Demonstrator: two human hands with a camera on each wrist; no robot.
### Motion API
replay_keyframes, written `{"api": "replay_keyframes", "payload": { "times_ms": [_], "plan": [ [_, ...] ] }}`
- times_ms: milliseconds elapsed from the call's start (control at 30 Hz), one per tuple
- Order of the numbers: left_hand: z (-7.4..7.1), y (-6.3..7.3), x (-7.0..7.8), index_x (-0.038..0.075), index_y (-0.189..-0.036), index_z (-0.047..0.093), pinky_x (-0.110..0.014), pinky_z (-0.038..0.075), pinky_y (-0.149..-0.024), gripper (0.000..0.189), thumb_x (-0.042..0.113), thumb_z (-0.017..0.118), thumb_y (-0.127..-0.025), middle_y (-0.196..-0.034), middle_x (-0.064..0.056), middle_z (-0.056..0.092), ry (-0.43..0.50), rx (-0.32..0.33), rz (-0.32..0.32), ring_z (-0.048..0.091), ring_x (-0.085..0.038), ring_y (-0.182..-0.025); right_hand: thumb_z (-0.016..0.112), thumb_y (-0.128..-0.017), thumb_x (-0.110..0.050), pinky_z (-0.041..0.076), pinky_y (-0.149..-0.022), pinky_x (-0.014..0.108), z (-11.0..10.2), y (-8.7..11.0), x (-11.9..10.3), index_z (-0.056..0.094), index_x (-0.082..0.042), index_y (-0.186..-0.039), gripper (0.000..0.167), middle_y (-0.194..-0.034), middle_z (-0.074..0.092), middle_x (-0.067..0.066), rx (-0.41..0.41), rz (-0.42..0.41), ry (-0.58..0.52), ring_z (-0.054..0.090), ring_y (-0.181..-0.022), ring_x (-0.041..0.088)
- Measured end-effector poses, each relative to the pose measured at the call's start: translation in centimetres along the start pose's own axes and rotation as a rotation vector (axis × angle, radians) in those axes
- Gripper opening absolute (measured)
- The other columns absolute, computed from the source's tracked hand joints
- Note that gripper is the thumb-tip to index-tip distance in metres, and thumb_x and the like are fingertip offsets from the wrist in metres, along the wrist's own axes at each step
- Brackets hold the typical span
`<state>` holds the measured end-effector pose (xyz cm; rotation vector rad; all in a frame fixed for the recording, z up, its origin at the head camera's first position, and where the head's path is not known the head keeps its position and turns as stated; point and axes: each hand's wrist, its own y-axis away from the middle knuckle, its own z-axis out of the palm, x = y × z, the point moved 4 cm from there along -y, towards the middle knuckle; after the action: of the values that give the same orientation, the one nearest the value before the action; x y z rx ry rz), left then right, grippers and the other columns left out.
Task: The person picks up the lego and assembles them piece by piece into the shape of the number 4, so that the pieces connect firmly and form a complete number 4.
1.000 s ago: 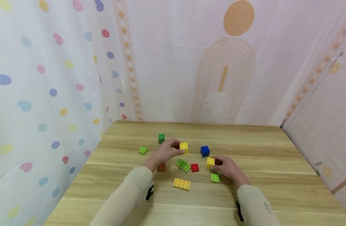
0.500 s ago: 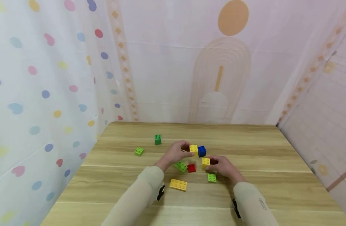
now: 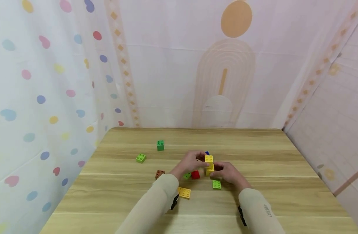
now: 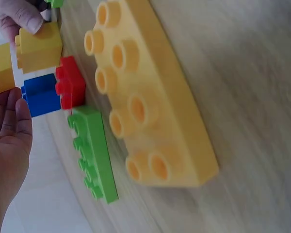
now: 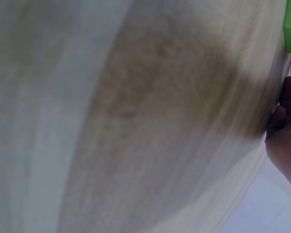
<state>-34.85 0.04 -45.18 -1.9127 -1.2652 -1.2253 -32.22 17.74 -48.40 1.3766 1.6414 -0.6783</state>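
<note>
My left hand [image 3: 192, 162] holds a yellow 2x2 building brick [image 3: 208, 159] between thumb and fingers, right above a second yellow brick [image 3: 209, 171]. That lower brick stands on the table, pinched by my right hand [image 3: 229, 174]. In the left wrist view a narrow gap shows between the upper brick [image 4: 1, 69] and the lower one [image 4: 41, 47]. A blue brick [image 4: 41, 94] sits close behind, mostly covered by my left hand in the head view. Next to the hands lie a red brick [image 3: 195, 175] and a lime green brick [image 3: 216, 185].
Nearer the front lies a flat yellow eight-stud brick [image 3: 184, 193], partly behind the left sleeve. A longer green brick [image 4: 93, 153] touches the red one. Farther left are a brown brick [image 3: 159, 174], a lime brick [image 3: 141, 158] and a dark green brick [image 3: 160, 145] on the wooden table [image 3: 108, 195].
My left hand has carried its yellow brick rightward, from left of the blue brick to above the other yellow brick. The right hand keeps its grip on the lower brick.
</note>
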Motion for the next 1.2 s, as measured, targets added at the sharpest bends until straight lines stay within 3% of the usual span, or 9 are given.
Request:
{"api": "replay_keyframes", "payload": {
  "times_ms": [267, 533, 867, 1200],
  "plan": [
    [0.6, 0.0, 0.0, 0.013, -0.107, 0.069, -0.037, 0.049, -0.090, 0.021, 0.016, 0.078, -0.088, -0.098, 0.003, 0.066, -0.009, -0.005, -0.009, 0.059, -0.015, -0.096, 0.077, -0.087, -0.012, 0.041, -0.102, 0.051, 0.2, -0.2, -0.1, 0.071, -0.008, -0.120, 0.033, -0.116, 0.068, 0.006, -0.017, -0.015, 0.027, 0.059, -0.108, 0.023],
    [0.7, -0.1, 0.2, 0.014, -0.109, 0.071, -0.038, 0.049, -0.091, 0.023, 0.018, 0.078, -0.088, -0.096, 0.005, 0.065, -0.082, -0.034, 0.026, 0.059, -0.014, -0.096, 0.076, -0.088, -0.011, 0.042, -0.101, 0.050, 0.2, -0.1, -0.1, 0.070, -0.007, -0.121, 0.035, -0.115, 0.069, 0.006, -0.022, -0.024, 0.022, 0.060, -0.107, 0.023],
    [1.0, -0.1, 1.3, 0.015, -0.103, 0.072, -0.027, 0.049, -0.076, 0.017, 0.020, 0.078, -0.088, -0.089, 0.007, 0.063, -0.242, -0.076, 0.107, 0.055, -0.011, -0.083, 0.078, -0.087, -0.016, 0.042, -0.101, 0.051, -0.1, 0.3, 0.0, 0.069, -0.007, -0.124, 0.039, -0.118, 0.068, 0.008, -0.018, -0.035, 0.021, 0.060, -0.111, 0.025],
    [1.1, 0.0, -0.1, 0.014, -0.113, 0.073, -0.030, 0.049, -0.080, 0.026, 0.022, 0.078, -0.088, -0.095, 0.007, 0.065, -0.135, -0.023, 0.089, 0.057, -0.012, -0.088, 0.078, -0.086, -0.013, 0.042, -0.101, 0.051, 0.0, 0.1, 0.0, 0.069, -0.008, -0.124, 0.040, -0.117, 0.068, 0.006, -0.006, -0.012, -0.005, 0.060, -0.109, 0.024]
  ]
}}
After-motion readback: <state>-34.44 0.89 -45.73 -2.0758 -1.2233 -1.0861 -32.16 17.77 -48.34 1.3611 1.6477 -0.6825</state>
